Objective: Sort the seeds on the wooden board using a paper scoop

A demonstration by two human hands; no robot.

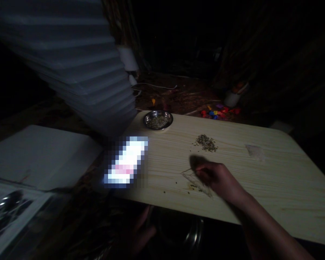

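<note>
One bright screen [126,161], blurred; right hand [215,177] near seed pile [206,143].

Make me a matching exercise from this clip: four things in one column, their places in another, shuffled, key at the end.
Things
1. Right hand
2. Left hand
3. Shiny bowl
4. Bright coloured pieces

Places
A. Beyond the far edge of the table
B. Below the near edge, beside a metal vessel
C. Over the tabletop, holding a thin stick
D. On the tabletop, by its far left corner

Pairs: 1-C, 2-B, 3-D, 4-A
</note>
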